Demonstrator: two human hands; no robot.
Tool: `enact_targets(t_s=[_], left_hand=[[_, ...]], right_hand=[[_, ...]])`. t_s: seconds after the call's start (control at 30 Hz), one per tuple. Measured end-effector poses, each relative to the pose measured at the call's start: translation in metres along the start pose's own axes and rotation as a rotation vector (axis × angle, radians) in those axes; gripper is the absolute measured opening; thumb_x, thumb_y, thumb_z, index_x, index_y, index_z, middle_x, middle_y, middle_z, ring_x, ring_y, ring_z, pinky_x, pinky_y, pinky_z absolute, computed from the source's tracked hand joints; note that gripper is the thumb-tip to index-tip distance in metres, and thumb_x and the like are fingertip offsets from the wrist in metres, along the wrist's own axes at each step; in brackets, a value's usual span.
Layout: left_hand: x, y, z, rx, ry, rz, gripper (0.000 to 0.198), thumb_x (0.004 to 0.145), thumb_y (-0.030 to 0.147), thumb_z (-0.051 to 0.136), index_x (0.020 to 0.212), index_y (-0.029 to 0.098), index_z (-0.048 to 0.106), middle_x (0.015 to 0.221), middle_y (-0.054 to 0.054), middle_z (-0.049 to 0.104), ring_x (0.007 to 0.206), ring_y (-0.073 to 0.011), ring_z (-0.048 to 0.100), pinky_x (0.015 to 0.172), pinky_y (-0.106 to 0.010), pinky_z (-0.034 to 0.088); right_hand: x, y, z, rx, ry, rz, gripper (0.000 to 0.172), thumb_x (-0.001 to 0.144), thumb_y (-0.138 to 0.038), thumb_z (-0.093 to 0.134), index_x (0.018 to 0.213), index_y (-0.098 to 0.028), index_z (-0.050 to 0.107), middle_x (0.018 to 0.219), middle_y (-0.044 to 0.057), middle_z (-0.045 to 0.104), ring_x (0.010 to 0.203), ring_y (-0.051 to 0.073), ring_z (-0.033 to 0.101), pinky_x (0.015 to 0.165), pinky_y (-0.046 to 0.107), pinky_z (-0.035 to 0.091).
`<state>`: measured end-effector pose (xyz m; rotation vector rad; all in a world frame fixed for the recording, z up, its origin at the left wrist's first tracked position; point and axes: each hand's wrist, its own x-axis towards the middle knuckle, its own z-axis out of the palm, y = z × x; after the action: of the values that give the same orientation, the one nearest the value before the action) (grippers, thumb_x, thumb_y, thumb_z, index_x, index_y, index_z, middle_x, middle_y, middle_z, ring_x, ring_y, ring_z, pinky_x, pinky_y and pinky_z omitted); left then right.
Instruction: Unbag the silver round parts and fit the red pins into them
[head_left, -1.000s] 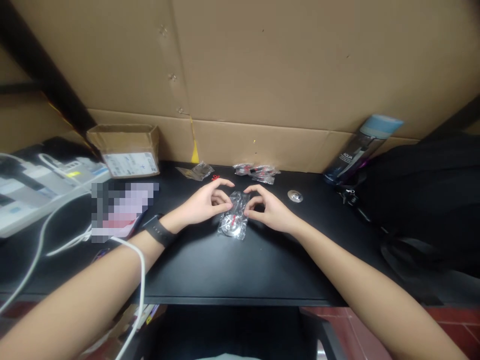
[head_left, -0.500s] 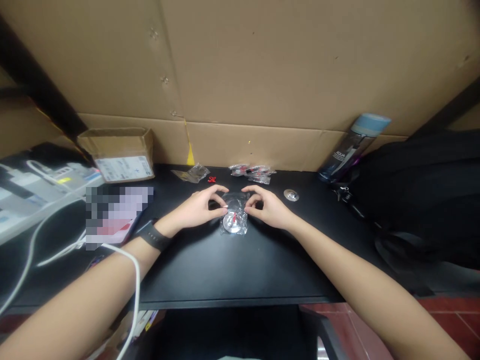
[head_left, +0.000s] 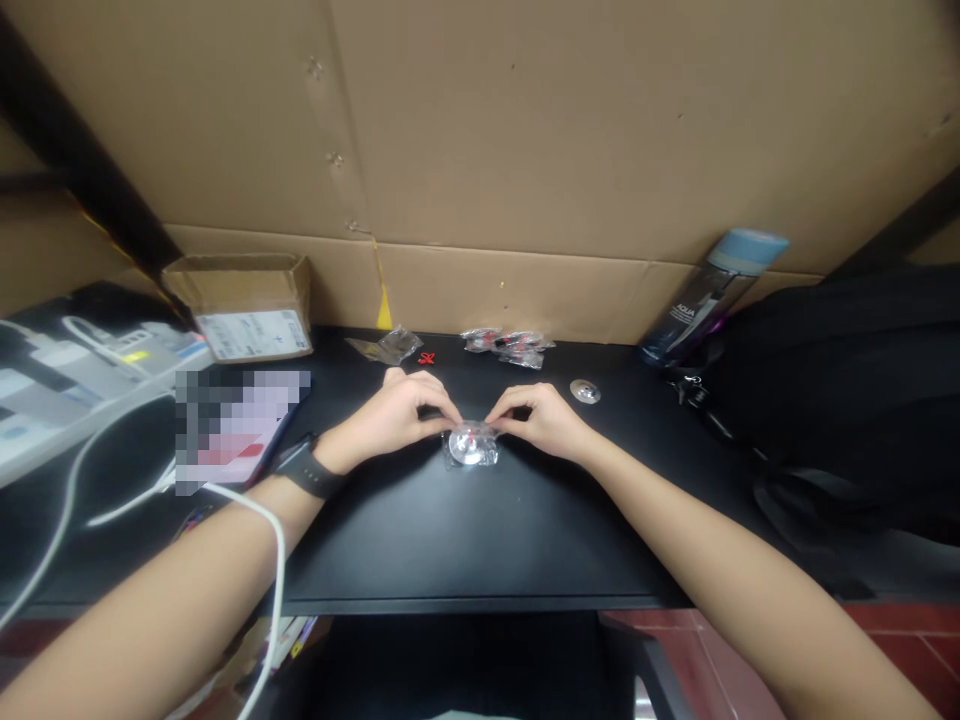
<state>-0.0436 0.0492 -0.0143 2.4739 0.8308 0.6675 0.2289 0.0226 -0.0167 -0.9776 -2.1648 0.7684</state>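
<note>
Enclosing a silver disc (head_left: 466, 450) and red piece (head_left: 472, 434), the clear bag (head_left: 491, 457) lies on the table (head_left: 450, 545), far edge in the pinching grip of left hand (head_left: 401, 412) and right hand (head_left: 541, 418). Beyond, packets (head_left: 521, 345) look filled; another disc (head_left: 585, 391) and a red cutout (head_left: 426, 358) lie unbagged.

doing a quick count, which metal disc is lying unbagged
The bare disc, right of the right hand; the bagged disc left of that hand lies inside clear plastic.
</note>
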Motion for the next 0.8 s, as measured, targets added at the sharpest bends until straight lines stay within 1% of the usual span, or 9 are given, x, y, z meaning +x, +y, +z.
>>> enact_targets(t_s=[0.1, 0.2, 0.27, 0.37, 0.47, 0.53, 0.6, 0.7, 0.8], left_hand=[[-0.001, -0.001, -0.004, -0.001, -0.070, 0.062, 0.011, 0.091, 0.041, 0.075, 0.092, 0.035, 0.084, 0.090, -0.002, 0.078, 0.105, -0.0228, 0.064, 0.101, -0.038, 0.031], [-0.003, 0.000, -0.008, -0.004, -0.132, 0.120, 0.011, 0.094, 0.038, 0.073, 0.095, 0.037, 0.084, 0.095, -0.001, 0.078, 0.107, -0.0218, 0.062, 0.102, -0.038, 0.029], [-0.003, 0.003, -0.010, 0.021, -0.175, 0.163, 0.016, 0.096, 0.032, 0.070, 0.101, 0.040, 0.083, 0.104, -0.001, 0.077, 0.109, -0.0214, 0.061, 0.101, -0.037, 0.030], [-0.004, 0.009, -0.012, 0.065, -0.241, 0.217, 0.034, 0.096, 0.015, 0.063, 0.106, 0.042, 0.082, 0.119, 0.000, 0.073, 0.112, -0.0206, 0.061, 0.102, -0.036, 0.033], [-0.004, 0.016, -0.015, 0.072, -0.252, 0.233, 0.051, 0.088, 0.000, 0.058, 0.107, 0.041, 0.082, 0.121, 0.001, 0.072, 0.111, -0.0197, 0.063, 0.102, -0.033, 0.039], [-0.005, 0.023, -0.016, 0.054, -0.249, 0.232, 0.054, 0.081, -0.002, 0.059, 0.108, 0.038, 0.082, 0.120, 0.000, 0.073, 0.108, -0.0200, 0.065, 0.100, -0.031, 0.043], [-0.006, 0.030, -0.016, 0.026, -0.241, 0.214, 0.047, 0.081, 0.002, 0.062, 0.108, 0.034, 0.083, 0.118, -0.001, 0.074, 0.103, -0.0200, 0.067, 0.097, -0.030, 0.047], [-0.006, 0.038, -0.013, 0.009, -0.227, 0.167, 0.022, 0.091, 0.021, 0.067, 0.102, 0.028, 0.084, 0.113, -0.004, 0.076, 0.095, -0.0190, 0.071, 0.091, -0.028, 0.051], [-0.005, 0.041, -0.008, 0.037, -0.226, 0.142, 0.022, 0.098, 0.035, 0.064, 0.096, 0.026, 0.085, 0.110, -0.005, 0.077, 0.093, -0.0186, 0.072, 0.089, -0.027, 0.052]], right_hand=[[0.001, 0.002, -0.003, -0.049, -0.050, -0.111, 0.010, 0.091, -0.025, 0.074, 0.087, -0.026, 0.083, 0.088, 0.003, 0.080, 0.081, 0.019, 0.072, 0.081, 0.034, 0.054], [0.001, 0.004, -0.002, -0.168, -0.100, -0.191, 0.012, 0.092, -0.022, 0.073, 0.089, -0.029, 0.083, 0.090, 0.003, 0.079, 0.084, 0.019, 0.071, 0.083, 0.036, 0.050], [0.001, 0.005, 0.000, -0.228, -0.118, -0.226, 0.015, 0.092, -0.019, 0.073, 0.093, -0.029, 0.084, 0.091, 0.003, 0.078, 0.085, 0.020, 0.070, 0.083, 0.037, 0.049], [0.000, 0.007, 0.000, -0.222, -0.142, -0.256, 0.020, 0.093, -0.017, 0.069, 0.099, -0.029, 0.084, 0.093, 0.004, 0.076, 0.083, 0.020, 0.068, 0.081, 0.035, 0.051], [-0.001, 0.004, -0.002, -0.231, -0.177, -0.258, 0.027, 0.091, -0.012, 0.066, 0.102, -0.029, 0.084, 0.095, 0.005, 0.076, 0.084, 0.019, 0.067, 0.081, 0.033, 0.053], [-0.002, 0.000, -0.004, -0.267, -0.210, -0.259, 0.034, 0.088, -0.007, 0.065, 0.106, -0.030, 0.083, 0.101, 0.005, 0.076, 0.088, 0.020, 0.068, 0.085, 0.034, 0.054], [-0.004, -0.005, -0.006, -0.292, -0.228, -0.255, 0.037, 0.085, -0.007, 0.065, 0.108, -0.029, 0.083, 0.106, 0.005, 0.076, 0.093, 0.021, 0.069, 0.090, 0.036, 0.054], [-0.006, -0.010, -0.007, -0.287, -0.219, -0.230, 0.022, 0.088, -0.017, 0.070, 0.103, -0.027, 0.084, 0.107, 0.007, 0.076, 0.094, 0.022, 0.069, 0.091, 0.038, 0.054], [-0.005, -0.011, -0.005, -0.267, -0.222, -0.214, 0.012, 0.091, -0.031, 0.075, 0.096, -0.025, 0.084, 0.106, 0.008, 0.076, 0.094, 0.023, 0.070, 0.090, 0.038, 0.054]])
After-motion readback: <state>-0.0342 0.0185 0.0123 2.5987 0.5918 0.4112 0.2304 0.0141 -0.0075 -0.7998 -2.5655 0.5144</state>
